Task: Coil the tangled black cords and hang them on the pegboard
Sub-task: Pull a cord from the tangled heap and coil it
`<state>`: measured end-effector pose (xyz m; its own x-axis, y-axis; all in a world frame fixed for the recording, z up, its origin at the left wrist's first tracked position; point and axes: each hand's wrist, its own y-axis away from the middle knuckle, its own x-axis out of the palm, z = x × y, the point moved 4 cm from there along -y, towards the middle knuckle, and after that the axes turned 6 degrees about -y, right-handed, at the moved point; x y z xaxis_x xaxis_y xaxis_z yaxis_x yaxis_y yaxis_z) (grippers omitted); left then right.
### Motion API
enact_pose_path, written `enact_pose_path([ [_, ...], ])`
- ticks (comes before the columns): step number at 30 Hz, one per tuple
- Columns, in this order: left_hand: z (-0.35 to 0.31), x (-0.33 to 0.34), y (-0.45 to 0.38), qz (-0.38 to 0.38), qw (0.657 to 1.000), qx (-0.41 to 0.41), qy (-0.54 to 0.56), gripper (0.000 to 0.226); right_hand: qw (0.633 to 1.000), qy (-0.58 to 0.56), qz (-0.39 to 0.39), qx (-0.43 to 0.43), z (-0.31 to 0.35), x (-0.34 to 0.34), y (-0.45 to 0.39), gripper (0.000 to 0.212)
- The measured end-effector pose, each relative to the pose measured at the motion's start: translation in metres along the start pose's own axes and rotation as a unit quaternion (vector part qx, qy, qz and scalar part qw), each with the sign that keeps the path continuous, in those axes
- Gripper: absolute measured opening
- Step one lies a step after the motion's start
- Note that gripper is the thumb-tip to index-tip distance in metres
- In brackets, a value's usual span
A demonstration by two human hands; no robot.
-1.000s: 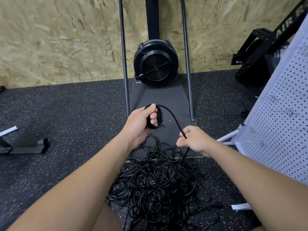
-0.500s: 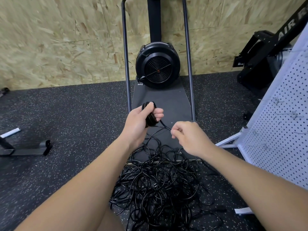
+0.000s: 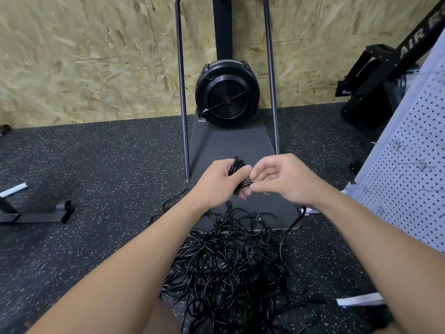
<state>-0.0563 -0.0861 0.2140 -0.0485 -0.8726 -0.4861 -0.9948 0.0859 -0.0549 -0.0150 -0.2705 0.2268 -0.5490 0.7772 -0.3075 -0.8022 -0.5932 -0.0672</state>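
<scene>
Cords (image 3: 231, 268), black and badly tangled, lie heaped on the speckled rubber floor (image 3: 96, 165) at six o'clock of the person's hands, the far edge of the heap lapping onto the dark base plate (image 3: 231, 145) of a fan-wheel exercise machine (image 3: 226, 92). Above the heap, the left hand (image 3: 216, 183) curls its grip round a small finished coil (image 3: 237, 166), a few black loops standing up between thumb and fingers. The right hand (image 3: 281, 179), which a second ago pinched the running cord well out at four o'clock of the coil with a long arc of slack between the two hands, has closed in beside the left, and its thumb and forefinger now pinch the cord just against the bundle at three o'clock. That arc of slack is gone, so one more turn appears to have been laid onto the coil. A strand drops from the hands at six o'clock into the heap, which looks scarcely smaller, so the job is judged to be at an early stage. Hanging has not begun: the white pegboard (image 3: 409, 189) leans at three o'clock, well apart from the hands, a few wire hooks showing on its face. A chipboard wall (image 3: 84, 56) closes the scene at twelve o'clock.
</scene>
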Motion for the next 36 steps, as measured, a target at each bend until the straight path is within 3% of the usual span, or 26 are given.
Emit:
enact_pose_path([
  [3, 0.002, 0.012, 0.001, 0.085, 0.996, -0.021, 0.036, 0.052, 0.993, 0.091, -0.062, -0.037, -0.001, -0.01, 0.001, 0.027],
  [5, 0.005, 0.015, 0.003, 0.121, 0.991, -0.017, 0.052, 0.042, 0.986, 0.126, -0.09, -0.056, -0.001, -0.014, 0.002, 0.027],
  [10, 0.017, 0.012, 0.002, 0.105, 0.984, -0.025, 0.139, 0.03, 0.985, 0.128, -0.092, -0.063, -0.013, -0.015, -0.002, 0.01],
  [12, 0.02, 0.011, 0.0, 0.092, 0.982, -0.031, 0.165, 0.03, 0.987, 0.115, -0.094, -0.055, -0.022, -0.017, -0.005, 0.014],
  [18, 0.009, 0.006, -0.002, 0.011, 0.966, -0.035, 0.258, 0.029, 0.99, 0.003, -0.092, 0.106, -0.071, -0.021, -0.01, 0.029],
  [22, 0.009, 0.003, -0.003, -0.034, 0.944, -0.048, 0.324, 0.025, 0.963, -0.173, -0.122, 0.167, -0.082, -0.017, -0.008, 0.029],
  [26, 0.011, 0.003, -0.003, -0.061, 0.944, -0.045, 0.32, 0.026, 0.933, -0.222, -0.102, 0.263, -0.079, -0.003, -0.006, 0.027],
  [30, 0.014, 0.003, -0.004, -0.095, 0.945, -0.051, 0.31, 0.029, 0.936, -0.144, -0.128, 0.296, -0.082, 0.01, -0.004, 0.03],
  [33, 0.015, 0.001, -0.003, -0.104, 0.941, -0.057, 0.316, 0.032, 0.964, 0.008, -0.138, 0.229, -0.074, 0.008, -0.008, 0.032],
  [36, 0.021, -0.007, -0.006, -0.135, 0.923, -0.074, 0.353, 0.036, 0.973, 0.07, -0.098, 0.195, -0.064, 0.012, -0.006, 0.019],
])
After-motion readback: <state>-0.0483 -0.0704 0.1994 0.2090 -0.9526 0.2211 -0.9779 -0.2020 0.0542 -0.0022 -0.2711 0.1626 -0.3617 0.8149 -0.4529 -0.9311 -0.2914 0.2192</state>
